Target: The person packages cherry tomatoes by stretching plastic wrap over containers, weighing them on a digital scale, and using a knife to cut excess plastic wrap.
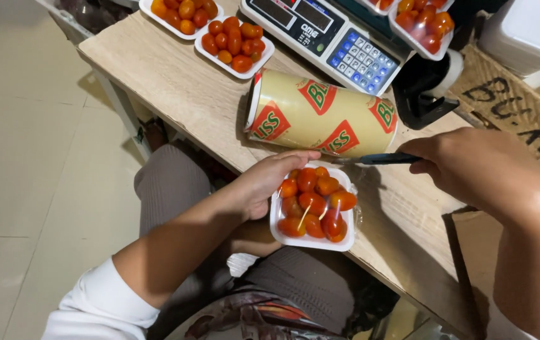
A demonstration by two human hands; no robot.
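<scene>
I judge the tray [311, 238] light and flimsy, its film slippery and the tomatoes [314, 201] easily bruised, so I'd grip the rim. It is white foam, heaped with red-orange tomatoes, just under my left hand's [268, 182] curled fingers. My right hand [471, 165] is clenched on a knife [377, 159], blade beyond the left fingertips.
</scene>
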